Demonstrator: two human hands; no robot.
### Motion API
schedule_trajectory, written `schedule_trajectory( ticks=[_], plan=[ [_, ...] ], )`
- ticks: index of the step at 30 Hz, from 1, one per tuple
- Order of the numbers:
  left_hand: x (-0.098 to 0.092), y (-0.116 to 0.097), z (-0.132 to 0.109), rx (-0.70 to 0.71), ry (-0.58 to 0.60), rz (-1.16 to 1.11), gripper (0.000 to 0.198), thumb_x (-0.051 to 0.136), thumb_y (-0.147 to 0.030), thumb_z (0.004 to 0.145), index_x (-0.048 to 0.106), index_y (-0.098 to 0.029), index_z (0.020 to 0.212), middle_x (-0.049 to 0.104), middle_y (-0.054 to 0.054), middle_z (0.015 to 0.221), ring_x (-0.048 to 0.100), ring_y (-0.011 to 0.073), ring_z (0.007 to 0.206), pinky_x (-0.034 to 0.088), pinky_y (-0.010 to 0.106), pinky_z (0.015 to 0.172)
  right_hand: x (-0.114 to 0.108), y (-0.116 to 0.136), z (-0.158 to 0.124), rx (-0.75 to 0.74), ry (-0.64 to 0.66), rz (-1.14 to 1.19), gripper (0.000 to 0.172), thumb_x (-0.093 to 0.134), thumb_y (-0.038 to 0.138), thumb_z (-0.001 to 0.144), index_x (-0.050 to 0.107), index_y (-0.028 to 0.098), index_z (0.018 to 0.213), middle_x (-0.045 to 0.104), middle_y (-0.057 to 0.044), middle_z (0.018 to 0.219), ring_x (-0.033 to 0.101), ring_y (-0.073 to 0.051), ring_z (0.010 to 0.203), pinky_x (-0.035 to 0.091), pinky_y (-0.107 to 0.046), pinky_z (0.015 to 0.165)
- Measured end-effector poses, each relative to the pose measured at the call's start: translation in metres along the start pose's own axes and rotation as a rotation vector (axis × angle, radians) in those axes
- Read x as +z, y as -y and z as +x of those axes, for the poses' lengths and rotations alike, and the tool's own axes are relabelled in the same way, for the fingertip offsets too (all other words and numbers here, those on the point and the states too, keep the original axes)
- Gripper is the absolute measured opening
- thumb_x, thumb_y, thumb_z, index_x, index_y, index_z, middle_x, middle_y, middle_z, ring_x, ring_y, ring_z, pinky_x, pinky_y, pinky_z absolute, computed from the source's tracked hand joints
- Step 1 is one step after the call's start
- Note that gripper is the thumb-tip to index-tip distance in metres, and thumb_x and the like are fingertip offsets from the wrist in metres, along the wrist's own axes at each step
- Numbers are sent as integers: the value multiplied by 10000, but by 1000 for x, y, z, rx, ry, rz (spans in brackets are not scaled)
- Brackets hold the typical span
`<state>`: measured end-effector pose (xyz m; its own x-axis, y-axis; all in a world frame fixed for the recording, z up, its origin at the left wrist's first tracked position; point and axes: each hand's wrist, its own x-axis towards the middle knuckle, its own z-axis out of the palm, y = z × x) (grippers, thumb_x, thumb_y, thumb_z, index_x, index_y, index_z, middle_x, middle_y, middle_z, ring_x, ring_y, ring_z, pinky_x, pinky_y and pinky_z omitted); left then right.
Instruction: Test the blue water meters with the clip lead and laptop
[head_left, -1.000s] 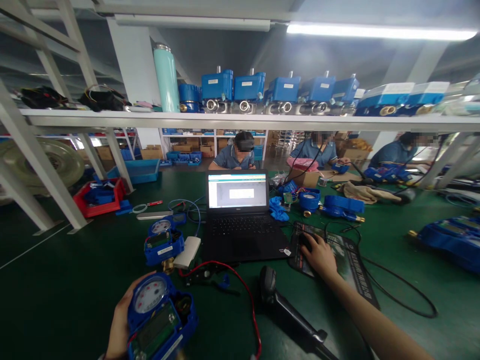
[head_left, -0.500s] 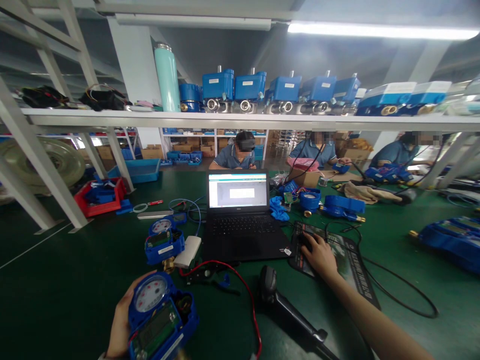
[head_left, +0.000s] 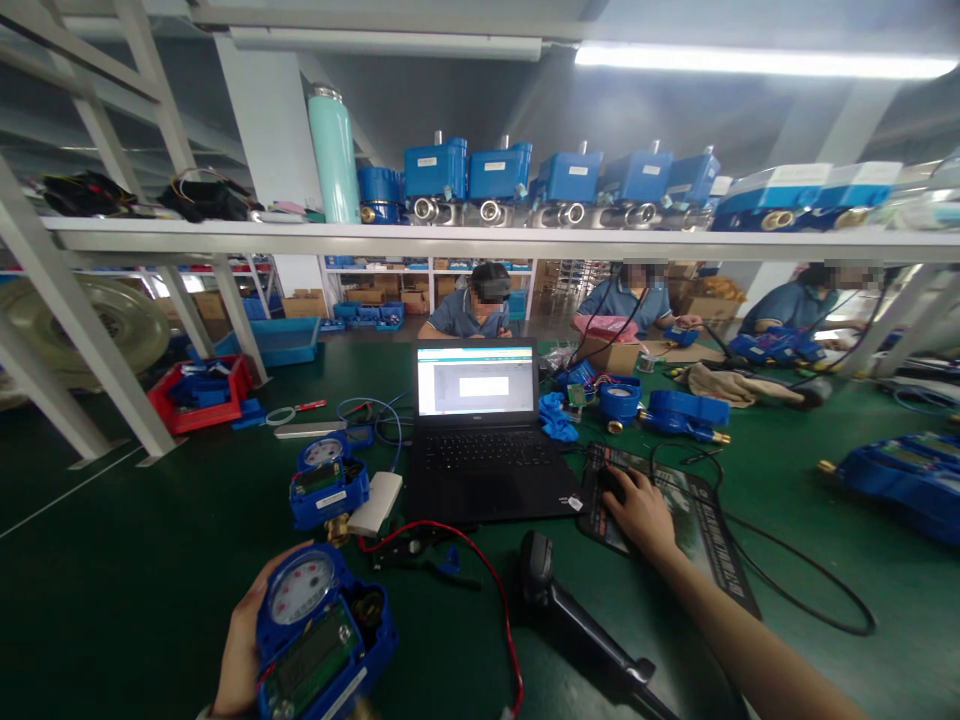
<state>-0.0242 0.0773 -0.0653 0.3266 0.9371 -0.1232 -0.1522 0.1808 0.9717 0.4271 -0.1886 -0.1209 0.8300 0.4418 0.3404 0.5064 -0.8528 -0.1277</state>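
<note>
- Meter in hand: the blue water meter (head_left: 319,630) is low at the near edge of the green table (head_left: 135,560), with its dial uppermost, its display below and its face tilted up toward the camera; whether its base touches the table cannot be told
- The left hand (head_left: 238,650) is closed round the meter's left side, thumb up by the dial rim
- The right hand (head_left: 639,512) lies palm down, curled over the black mouse (head_left: 609,484) on the dark mouse pad (head_left: 709,535), just right of the laptop (head_left: 480,450)
- The step looks like pointer work at the laptop, whose screen shows a pale window with a small box in its middle, while the meter is held ready
- As I judge it, the next move calls for a steady one-handed grip on the meter and only small mouse travel; the red cable (head_left: 491,580) loops just beside the meter and could snag
- A black handheld scanner (head_left: 577,630) lies between the two hands; a second meter (head_left: 328,485) and a white box (head_left: 375,503) sit side by side left of the laptop
- Beyond, a shelf (head_left: 450,240) carries a row of blue meters, and three people sit at work across the table
</note>
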Motion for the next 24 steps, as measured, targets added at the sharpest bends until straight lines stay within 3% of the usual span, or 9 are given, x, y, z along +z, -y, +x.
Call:
schedule_trajectory(
  ticks=[8, 13, 19, 24],
  plan=[
    [9, -10, -11, -14, -1, -3, 534, 567, -612, 734, 665, -182, 1035, 740, 75, 987, 662, 340, 967, 566, 439, 814, 0, 0, -1, 5, -10, 14, 481, 461, 341, 906, 536, 197, 1358, 492, -146, 1351, 543, -305, 1126, 449, -390, 945],
    [11, -10, -12, -3, -24, -9, 440, 586, -511, 738, 661, -191, 1030, 747, 66, 969, 661, 336, 979, 560, 429, 840, 4, -3, 0, -25, -68, 37, 472, 441, 347, 912, 527, 216, 1357, 479, -133, 1355, 542, -305, 1118, 446, -425, 954],
    [13, -12, -13, 16, -33, 31, 479, 547, -576, 750, 674, -189, 1000, 743, 78, 1002, 655, 341, 1004, 565, 426, 832, 3, 0, 0, -11, -24, 16, 487, 466, 326, 912, 513, 209, 1382, 480, -151, 1375, 538, -320, 1136, 446, -427, 956],
    [14, -12, -15, 13, -37, -20, 398, 566, -523, 754, 693, -214, 972, 750, 60, 968, 663, 330, 981, 563, 423, 848, 0, 1, -1, 2, -21, 11, 477, 481, 332, 911, 534, 199, 1366, 496, -148, 1361, 542, -313, 1127, 456, -389, 925]
  ],
)
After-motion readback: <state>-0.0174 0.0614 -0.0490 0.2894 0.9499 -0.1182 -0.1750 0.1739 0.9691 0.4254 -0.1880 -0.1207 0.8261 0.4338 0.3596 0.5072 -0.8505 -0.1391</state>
